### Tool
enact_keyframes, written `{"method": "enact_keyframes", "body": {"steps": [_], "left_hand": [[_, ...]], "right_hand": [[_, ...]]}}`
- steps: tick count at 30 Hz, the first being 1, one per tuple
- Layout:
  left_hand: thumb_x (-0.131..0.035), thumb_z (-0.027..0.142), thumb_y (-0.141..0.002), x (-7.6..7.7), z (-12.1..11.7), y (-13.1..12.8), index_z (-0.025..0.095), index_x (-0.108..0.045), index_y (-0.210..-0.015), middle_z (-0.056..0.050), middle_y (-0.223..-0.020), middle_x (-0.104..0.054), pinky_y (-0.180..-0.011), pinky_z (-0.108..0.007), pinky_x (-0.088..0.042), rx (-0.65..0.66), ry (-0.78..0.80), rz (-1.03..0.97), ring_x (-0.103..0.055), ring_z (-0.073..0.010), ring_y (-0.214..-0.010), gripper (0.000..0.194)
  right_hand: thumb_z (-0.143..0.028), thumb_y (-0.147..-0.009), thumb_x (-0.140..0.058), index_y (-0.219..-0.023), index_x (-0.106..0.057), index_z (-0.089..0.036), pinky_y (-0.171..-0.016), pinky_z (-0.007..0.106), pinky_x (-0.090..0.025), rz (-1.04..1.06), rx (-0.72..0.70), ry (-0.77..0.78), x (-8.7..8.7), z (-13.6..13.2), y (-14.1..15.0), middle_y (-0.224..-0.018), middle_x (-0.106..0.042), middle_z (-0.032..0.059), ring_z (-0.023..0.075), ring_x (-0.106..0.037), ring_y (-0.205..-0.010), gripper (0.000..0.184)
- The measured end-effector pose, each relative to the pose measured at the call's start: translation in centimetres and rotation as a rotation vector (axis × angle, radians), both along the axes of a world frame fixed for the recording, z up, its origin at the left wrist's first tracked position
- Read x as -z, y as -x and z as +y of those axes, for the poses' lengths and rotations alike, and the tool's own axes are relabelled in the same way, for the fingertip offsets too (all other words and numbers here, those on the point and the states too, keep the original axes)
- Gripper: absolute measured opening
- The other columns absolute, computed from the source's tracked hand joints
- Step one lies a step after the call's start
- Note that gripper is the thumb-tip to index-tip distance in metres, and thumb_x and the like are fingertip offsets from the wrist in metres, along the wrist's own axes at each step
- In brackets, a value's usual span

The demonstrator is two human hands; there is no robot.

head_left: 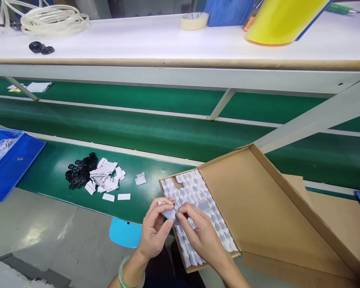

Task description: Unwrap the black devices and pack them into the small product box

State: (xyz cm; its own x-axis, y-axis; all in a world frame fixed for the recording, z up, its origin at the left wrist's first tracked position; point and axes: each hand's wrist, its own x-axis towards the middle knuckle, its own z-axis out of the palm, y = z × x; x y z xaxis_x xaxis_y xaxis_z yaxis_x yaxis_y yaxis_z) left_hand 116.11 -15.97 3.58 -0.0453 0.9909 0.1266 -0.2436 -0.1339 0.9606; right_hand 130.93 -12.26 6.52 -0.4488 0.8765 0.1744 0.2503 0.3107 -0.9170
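My left hand (155, 228) and my right hand (199, 232) meet over the near end of a shallow cardboard box (258, 208). Both pinch one small white folded paper piece (169, 213) between fingertips. Rows of the same folded white pieces (195, 200) fill the left part of the box. A green bangle (124, 274) sits on my left wrist.
On the green belt to the left lie a heap of black rings (79, 172) and loose white paper slips (106, 180). A blue bin (9, 160) stands at far left. The white shelf above carries coiled tubing (52, 18), a tape roll (194, 21) and a yellow roll (282, 18).
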Motion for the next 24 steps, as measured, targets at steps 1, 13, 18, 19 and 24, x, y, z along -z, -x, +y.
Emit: {"method": "enact_keyframes", "body": {"steps": [1, 13, 18, 19, 24], "left_hand": [[-0.062, 0.034, -0.089, 0.0, 0.0, 0.0, 0.028, -0.056, -0.126, -0.01, -0.127, -0.049, -0.104, -0.043, -0.04, -0.008, 0.039, -0.035, -0.045, -0.0302, -0.126, 0.037], [-0.073, 0.049, -0.076, 0.9, 0.9, -0.8, 0.014, -0.067, -0.108, -0.011, -0.098, -0.07, -0.066, -0.029, -0.059, -0.165, 0.536, -0.148, -0.065, -0.0207, -0.081, 0.048], [-0.069, 0.047, -0.08, 0.9, 1.1, -0.8, 0.014, -0.066, -0.112, -0.012, -0.105, -0.069, -0.069, -0.031, -0.059, -0.19, 0.513, -0.086, -0.065, -0.0217, -0.083, 0.046], [-0.068, 0.045, -0.082, 0.8, 1.1, -0.7, 0.015, -0.065, -0.112, -0.012, -0.105, -0.069, -0.071, -0.031, -0.059, -0.191, 0.488, -0.051, -0.065, -0.022, -0.085, 0.043], [-0.066, 0.035, -0.085, 0.2, 0.9, -0.7, 0.017, -0.066, -0.111, -0.008, -0.098, -0.07, -0.077, -0.026, -0.055, -0.114, 0.364, 0.135, -0.065, -0.0201, -0.085, 0.031]], "right_hand": [[-0.021, -0.106, -0.035, -0.088, -0.048, -0.021, -0.06, 0.027, -0.038, -0.028, -0.009, -0.063, 0.1, 0.0, 0.0, -0.078, -0.05, 0.0012, 0.0186, -0.05, -0.066, 0.022], [-0.016, -0.107, -0.034, -0.09, -0.046, -0.019, -0.061, 0.029, -0.037, -0.258, 0.203, -0.499, 2.3, -0.2, -0.5, -0.076, -0.051, 0.0029, 0.0199, -0.051, -0.065, 0.021], [-0.025, -0.108, -0.031, -0.091, -0.048, -0.022, -0.056, 0.025, -0.041, -0.109, 0.367, -0.079, 2.1, -0.3, -2.1, -0.075, -0.053, -0.0006, 0.0181, -0.053, -0.061, 0.024], [-0.029, -0.108, -0.03, -0.095, -0.05, -0.021, -0.06, 0.026, -0.042, -0.111, 0.377, -0.08, 1.9, -0.2, -2.3, -0.08, -0.055, 0.0012, 0.0191, -0.055, -0.066, 0.024], [-0.037, -0.105, -0.042, -0.094, -0.052, -0.02, -0.067, 0.032, -0.038, -0.244, 0.236, -0.28, 1.0, 0.8, -1.9, -0.086, -0.056, 0.0046, 0.0239, -0.053, -0.078, 0.023]]}}
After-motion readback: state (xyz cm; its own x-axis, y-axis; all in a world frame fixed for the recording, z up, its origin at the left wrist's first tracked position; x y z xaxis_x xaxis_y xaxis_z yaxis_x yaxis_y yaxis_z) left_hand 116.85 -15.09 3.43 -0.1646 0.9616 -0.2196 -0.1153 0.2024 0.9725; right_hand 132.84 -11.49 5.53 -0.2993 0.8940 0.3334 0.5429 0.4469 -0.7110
